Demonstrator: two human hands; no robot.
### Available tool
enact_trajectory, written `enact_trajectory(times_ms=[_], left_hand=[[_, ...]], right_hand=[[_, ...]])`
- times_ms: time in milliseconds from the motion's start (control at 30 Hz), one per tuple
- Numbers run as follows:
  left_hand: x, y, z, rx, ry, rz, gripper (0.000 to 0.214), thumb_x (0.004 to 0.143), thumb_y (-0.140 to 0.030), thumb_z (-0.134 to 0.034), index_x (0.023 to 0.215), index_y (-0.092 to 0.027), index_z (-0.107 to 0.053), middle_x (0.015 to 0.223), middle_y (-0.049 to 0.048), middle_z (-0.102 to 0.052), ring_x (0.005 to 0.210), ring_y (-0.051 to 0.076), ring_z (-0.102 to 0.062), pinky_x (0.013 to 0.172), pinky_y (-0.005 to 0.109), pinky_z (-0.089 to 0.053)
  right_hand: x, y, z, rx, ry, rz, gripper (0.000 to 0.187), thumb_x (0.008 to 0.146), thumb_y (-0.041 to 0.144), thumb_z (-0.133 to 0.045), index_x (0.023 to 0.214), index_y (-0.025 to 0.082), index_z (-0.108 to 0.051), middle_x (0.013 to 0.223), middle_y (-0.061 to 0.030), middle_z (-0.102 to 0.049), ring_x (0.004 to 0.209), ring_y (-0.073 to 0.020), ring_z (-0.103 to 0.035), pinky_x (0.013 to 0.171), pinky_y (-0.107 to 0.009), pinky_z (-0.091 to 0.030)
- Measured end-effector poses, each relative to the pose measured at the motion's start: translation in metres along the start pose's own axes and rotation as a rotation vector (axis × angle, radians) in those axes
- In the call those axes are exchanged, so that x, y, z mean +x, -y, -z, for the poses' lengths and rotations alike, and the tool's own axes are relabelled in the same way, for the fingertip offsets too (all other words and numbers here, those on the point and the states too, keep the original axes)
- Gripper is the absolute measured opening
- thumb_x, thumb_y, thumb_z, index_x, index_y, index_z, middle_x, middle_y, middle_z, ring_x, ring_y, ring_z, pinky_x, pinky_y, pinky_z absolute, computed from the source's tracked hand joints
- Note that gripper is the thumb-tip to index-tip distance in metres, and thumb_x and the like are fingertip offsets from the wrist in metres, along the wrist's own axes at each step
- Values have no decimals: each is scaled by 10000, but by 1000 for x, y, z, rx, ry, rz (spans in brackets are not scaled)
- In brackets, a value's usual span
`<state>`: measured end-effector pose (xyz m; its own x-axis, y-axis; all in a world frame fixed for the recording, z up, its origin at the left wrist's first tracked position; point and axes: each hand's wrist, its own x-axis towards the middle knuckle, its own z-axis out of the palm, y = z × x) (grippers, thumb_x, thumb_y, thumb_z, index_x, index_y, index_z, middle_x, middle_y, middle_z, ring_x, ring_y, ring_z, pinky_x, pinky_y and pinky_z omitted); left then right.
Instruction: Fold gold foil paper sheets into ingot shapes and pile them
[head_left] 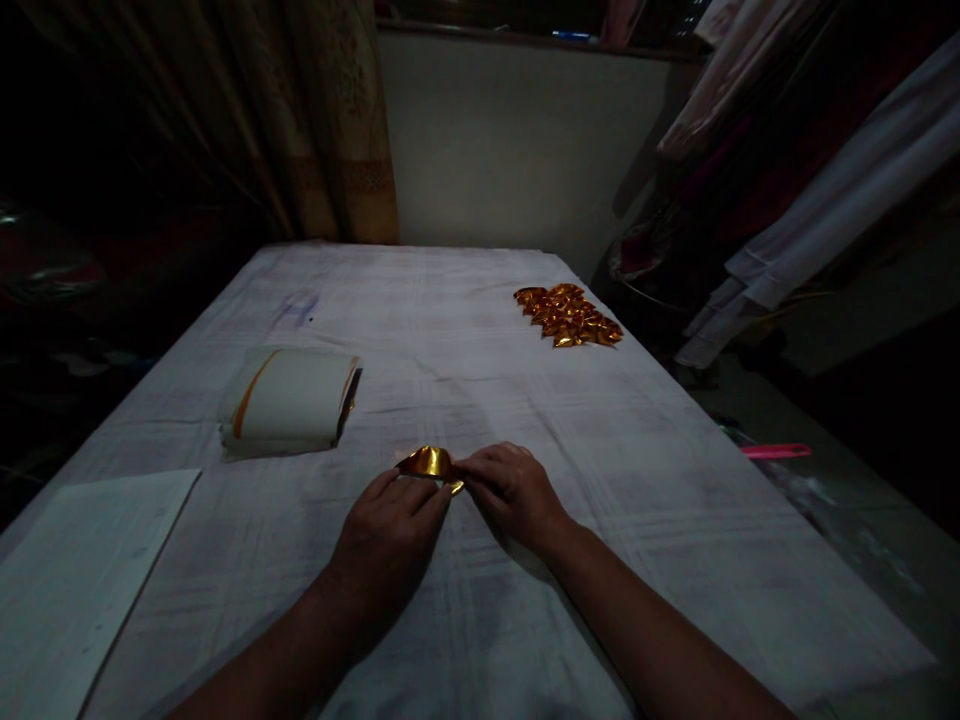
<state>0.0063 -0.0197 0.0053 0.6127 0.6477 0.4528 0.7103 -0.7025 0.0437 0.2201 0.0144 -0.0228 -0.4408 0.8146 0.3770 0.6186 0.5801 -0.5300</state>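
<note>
A shiny gold foil sheet (pixel 431 461), bent into a curve, lies between my two hands near the middle of the cloth-covered table. My left hand (pixel 397 525) grips its left and near edge, with the fingers closed. From the other side, my right hand (pixel 517 495) pinches the right end of the foil between thumb and fingers. Part of the foil is hidden behind the left fingers. Toward the far right of the table lies a cluster of folded gold foil pieces (pixel 570 315).
A folded stack of white sheets with gold edging (pixel 296 400) rests left of my hands. White paper (pixel 97 560) lies at the near left on the checked cloth (pixel 420 310). Clothes (pixel 847 200) hang on the right, a curtain (pixel 330 120) at the back left. A pink handle (pixel 776 451) shows beyond the right edge.
</note>
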Motion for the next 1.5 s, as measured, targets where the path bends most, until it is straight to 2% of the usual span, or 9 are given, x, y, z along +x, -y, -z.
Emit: enact_trajectory(times_ms=[300, 433, 667, 867, 1067, 1267, 1400, 1500], left_hand=[[0, -2, 1, -1, -14, 17, 294, 970, -103, -507, 1219, -180, -642, 968, 65, -740, 842, 216, -684, 836, 415, -548], [-2, -1, 1, -44, 24, 8, 241, 973, -126, -518, 1155, -190, -662, 971, 59, -750, 873, 219, -694, 859, 427, -540], [-4, 2, -2, -30, -8, -8, 301, 964, -100, -486, 1202, -170, -655, 1055, 82, -766, 905, 226, -708, 846, 416, -546], [-3, 1, -1, -5, 4, -12, 302, 974, -94, -426, 1153, -157, -662, 999, 88, -761, 843, 213, -701, 840, 407, -548], [-1, -1, 0, -22, -14, -8, 268, 968, -70, -445, 1106, -149, -660, 959, 87, -746, 803, 203, -686, 811, 392, -566], [-1, -1, -3, -1, -17, 25, 250, 989, -110, -459, 1111, -153, -673, 996, 101, -722, 847, 222, -670, 788, 397, -582], [-2, 2, -6, -18, -44, -2, 259, 988, -103, -464, 1143, -139, -668, 1122, 128, -719, 999, 251, -672, 868, 434, -574], [-2, 2, -5, -13, -36, -19, 277, 989, -97, -446, 1150, -128, -668, 1121, 118, -735, 1025, 251, -677, 908, 442, -565]], right_hand=[[0, 3, -2, -98, 19, 24, 237, 936, 207, -646, 1141, 293, -726, 998, -54, -716, 900, -212, -614, 770, -362, -436], [0, 4, -4, -119, 28, 30, 232, 927, 200, -651, 1125, 291, -728, 1002, -60, -707, 903, -219, -606, 767, -366, -437], [0, 2, -3, -87, 37, 22, 270, 935, 161, -613, 1161, 271, -712, 1030, -66, -699, 923, -216, -605, 785, -367, -441], [2, 4, -2, -83, 47, 19, 246, 928, 165, -620, 1131, 257, -724, 1014, -64, -697, 917, -220, -604, 781, -369, -441], [2, 8, -2, -143, 62, 30, 258, 940, 193, -617, 1167, 270, -713, 1018, -68, -683, 913, -222, -584, 771, -370, -430], [2, 10, -1, -168, 61, 31, 258, 935, 179, -623, 1156, 262, -725, 1000, -71, -680, 900, -223, -578, 754, -367, -420], [3, 11, -2, -179, 63, 19, 258, 929, 180, -636, 1150, 276, -729, 991, -63, -681, 890, -215, -581, 753, -357, -414], [4, 13, -3, -168, 55, -10, 206, 916, 201, -661, 1092, 260, -751, 966, -57, -682, 878, -212, -588, 761, -356, -416]])
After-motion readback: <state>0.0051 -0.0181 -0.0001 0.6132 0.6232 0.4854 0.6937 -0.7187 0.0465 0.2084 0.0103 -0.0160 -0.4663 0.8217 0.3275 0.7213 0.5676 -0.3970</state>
